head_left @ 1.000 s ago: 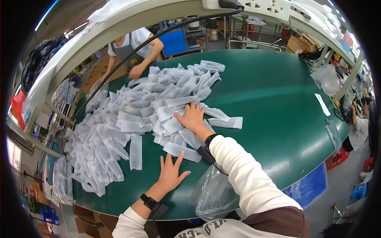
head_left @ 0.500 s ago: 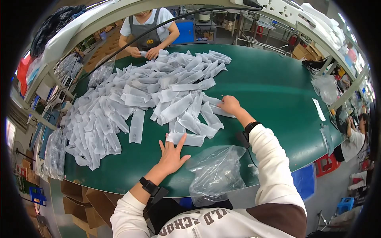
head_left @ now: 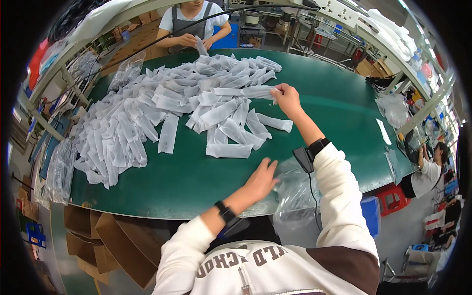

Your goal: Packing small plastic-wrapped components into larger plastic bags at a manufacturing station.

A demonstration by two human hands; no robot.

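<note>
My right hand (head_left: 286, 100) reaches across the green table (head_left: 334, 113) and pinches the end of a long white translucent pouch (head_left: 248, 91) at the edge of a big heap of white pouches (head_left: 162, 108). My left hand (head_left: 261, 180) rests at the table's near edge, its fingers touching the rim of a clear plastic bag (head_left: 295, 189) that hangs off the edge. A single pouch (head_left: 229, 150) lies just beyond my left hand. Both wrists carry black bands.
A person in a grey apron (head_left: 194, 22) stands at the far side handling a pouch. Clear bags (head_left: 59, 169) hang at the left edge, another clear bag (head_left: 393, 108) at the right. Cardboard boxes (head_left: 113, 236) sit under the table. A seated person (head_left: 427, 169) is at right.
My right hand has moved from the near part of the heap farther out and to the right, closing on a pouch. My left hand shifted right to the clear bag.
</note>
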